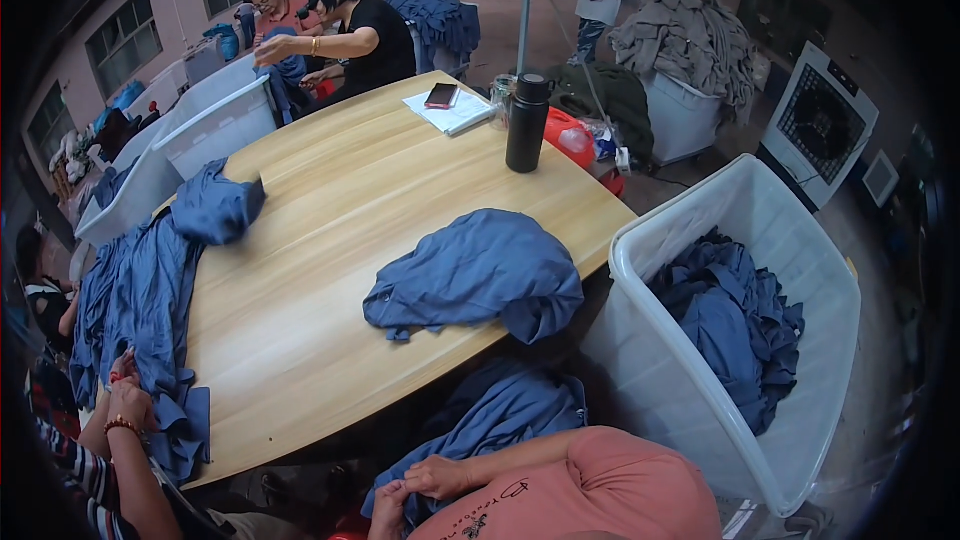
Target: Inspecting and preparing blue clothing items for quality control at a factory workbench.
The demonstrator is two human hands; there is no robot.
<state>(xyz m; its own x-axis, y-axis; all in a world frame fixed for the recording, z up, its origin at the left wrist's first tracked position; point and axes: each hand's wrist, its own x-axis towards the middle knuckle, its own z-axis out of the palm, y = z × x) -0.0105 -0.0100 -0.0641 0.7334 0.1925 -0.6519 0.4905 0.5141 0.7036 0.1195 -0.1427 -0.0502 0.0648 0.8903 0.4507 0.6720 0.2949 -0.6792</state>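
Observation:
At the lower edge my right hand (pixel 438 478) is closed, its fingers curled together against a blue garment (pixel 500 410) in my lap. Just beside it, my left hand (pixel 388 508) is partly cut off by the frame, its fingers pinched close to the right fingertips. Both hands appear to grip a small part of this cloth, though the exact spot is hard to see. The garment hangs below the table edge, with folds under my right forearm. Another blue garment (pixel 480 270) lies bunched on the wooden table (pixel 300 340) in front of me.
A white bin (pixel 640 330) at right holds blue garments (pixel 735 320). On the table stand a black bottle (pixel 528 125), a glass jar (pixel 503 98) and a phone (pixel 441 96) on papers. At left, a co-worker's hands (pixel 128 395) handle blue cloth (pixel 140 290). Others work behind.

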